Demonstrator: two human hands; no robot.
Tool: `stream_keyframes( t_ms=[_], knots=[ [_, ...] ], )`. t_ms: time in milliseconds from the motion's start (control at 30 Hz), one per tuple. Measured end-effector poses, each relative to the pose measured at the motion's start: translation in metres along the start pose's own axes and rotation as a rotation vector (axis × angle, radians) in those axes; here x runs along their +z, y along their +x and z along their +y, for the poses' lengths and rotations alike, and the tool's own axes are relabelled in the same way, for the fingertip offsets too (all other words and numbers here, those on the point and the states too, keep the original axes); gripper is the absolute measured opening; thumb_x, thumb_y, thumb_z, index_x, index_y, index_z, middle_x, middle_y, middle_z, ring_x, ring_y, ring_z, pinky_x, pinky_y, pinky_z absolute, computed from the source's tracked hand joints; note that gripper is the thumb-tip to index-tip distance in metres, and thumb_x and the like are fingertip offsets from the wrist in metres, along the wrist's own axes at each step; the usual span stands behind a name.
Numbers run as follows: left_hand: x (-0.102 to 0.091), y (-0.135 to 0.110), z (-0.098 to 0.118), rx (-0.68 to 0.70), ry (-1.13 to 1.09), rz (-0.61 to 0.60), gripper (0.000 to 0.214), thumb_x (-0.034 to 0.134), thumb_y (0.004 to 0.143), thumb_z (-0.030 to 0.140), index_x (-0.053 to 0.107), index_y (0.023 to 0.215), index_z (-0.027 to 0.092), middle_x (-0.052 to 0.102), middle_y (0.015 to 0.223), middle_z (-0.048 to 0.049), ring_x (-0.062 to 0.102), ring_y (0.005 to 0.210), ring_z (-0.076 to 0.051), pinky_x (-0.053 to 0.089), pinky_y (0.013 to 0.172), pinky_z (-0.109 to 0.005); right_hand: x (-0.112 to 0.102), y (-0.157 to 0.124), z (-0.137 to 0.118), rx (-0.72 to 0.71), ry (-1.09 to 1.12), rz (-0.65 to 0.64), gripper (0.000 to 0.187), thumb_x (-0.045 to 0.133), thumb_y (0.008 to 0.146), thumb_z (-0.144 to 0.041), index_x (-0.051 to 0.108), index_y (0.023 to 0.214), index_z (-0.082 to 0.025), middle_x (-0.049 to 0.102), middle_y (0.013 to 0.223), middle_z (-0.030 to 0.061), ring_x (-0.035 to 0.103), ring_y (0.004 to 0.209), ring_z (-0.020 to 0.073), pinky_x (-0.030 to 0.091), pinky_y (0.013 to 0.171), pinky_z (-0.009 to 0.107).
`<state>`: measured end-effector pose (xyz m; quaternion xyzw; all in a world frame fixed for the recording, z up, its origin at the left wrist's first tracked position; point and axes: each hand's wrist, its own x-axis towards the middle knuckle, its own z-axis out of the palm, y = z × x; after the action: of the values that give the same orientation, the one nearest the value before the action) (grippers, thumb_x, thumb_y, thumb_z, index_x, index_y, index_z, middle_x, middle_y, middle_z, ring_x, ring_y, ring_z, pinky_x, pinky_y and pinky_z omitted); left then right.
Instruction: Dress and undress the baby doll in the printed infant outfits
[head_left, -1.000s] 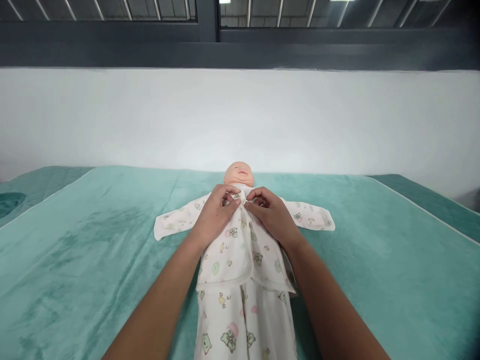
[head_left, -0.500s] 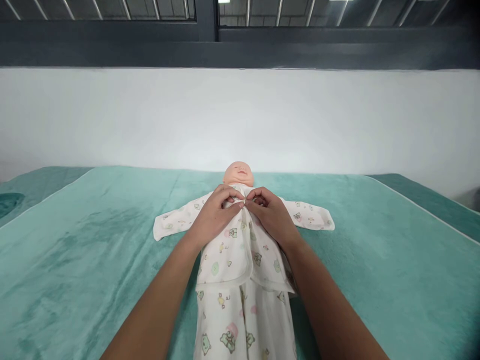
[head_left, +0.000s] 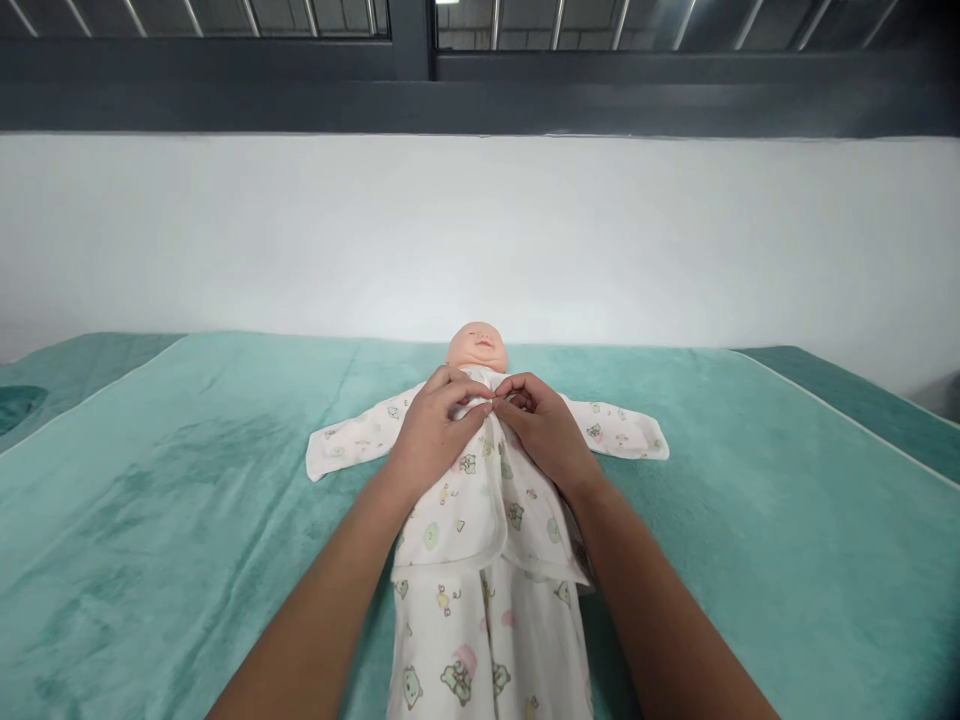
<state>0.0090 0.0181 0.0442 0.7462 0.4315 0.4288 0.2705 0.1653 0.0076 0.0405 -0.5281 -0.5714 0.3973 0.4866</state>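
I have the left hand (head_left: 439, 425) and right hand (head_left: 541, 425) pinching the upper front of the printed baby jacket (head_left: 456, 520), each thumb close against the forefinger, fingertips meeting. The jacket is on the baby doll (head_left: 478, 347), which lies on its back mid-scene on the green blanket (head_left: 195, 500). My fingers hide the exact bit pinched; the near edge cuts off the printed trousers (head_left: 442, 640).

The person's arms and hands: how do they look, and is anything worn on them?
The left forearm and right forearm are bare and tapering, no sleeves visible. The left hand and right hand show no glove, ring, watch or marking.
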Motion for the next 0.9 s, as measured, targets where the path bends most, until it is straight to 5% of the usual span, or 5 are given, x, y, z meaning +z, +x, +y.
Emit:
stream_keyframes(
  t_ms=[500, 733, 900],
  knots=[
    [-0.001, 0.001, -0.0019, -0.025, 0.022, -0.043, 0.015, 0.056, 0.088, 0.028, 0.068, 0.096, 0.027, 0.053, 0.096, -0.0007, 0.054, 0.083, -0.014, 0.043, 0.075, -0.027, -0.0013, 0.003, 0.0101, -0.043, 0.059, -0.002, 0.013, 0.064, 0.079, -0.033, 0.06, 0.084, -0.022, 0.053, 0.072, -0.0043, 0.045, 0.063, 0.0104, 0.034, 0.056, 0.023],
    [0.0015, 0.0003, -0.002, -0.005, 0.046, 0.028, 0.009, 0.057, 0.086, 0.027, 0.064, 0.083, 0.023, 0.057, 0.097, -0.0012, 0.054, 0.081, -0.015, 0.042, 0.072, -0.028, -0.0012, 0.0004, 0.004, -0.016, 0.042, -0.005, 0.013, 0.063, 0.078, -0.033, 0.06, 0.084, -0.022, 0.047, 0.064, -0.0062, 0.042, 0.056, 0.0096, 0.033, 0.052, 0.023],
    [0.0021, 0.0026, -0.005, -0.096, -0.069, 0.034, 0.013, 0.053, 0.088, 0.03, 0.06, 0.081, 0.021, 0.058, 0.1, -0.0023, 0.055, 0.089, -0.016, 0.042, 0.08, -0.029, -0.0013, -0.0014, 0.0026, -0.018, 0.023, 0.007, 0.012, 0.062, 0.077, -0.031, 0.06, 0.085, -0.022, 0.046, 0.063, -0.0064, 0.043, 0.056, 0.0099, 0.034, 0.052, 0.023]
  ],
)
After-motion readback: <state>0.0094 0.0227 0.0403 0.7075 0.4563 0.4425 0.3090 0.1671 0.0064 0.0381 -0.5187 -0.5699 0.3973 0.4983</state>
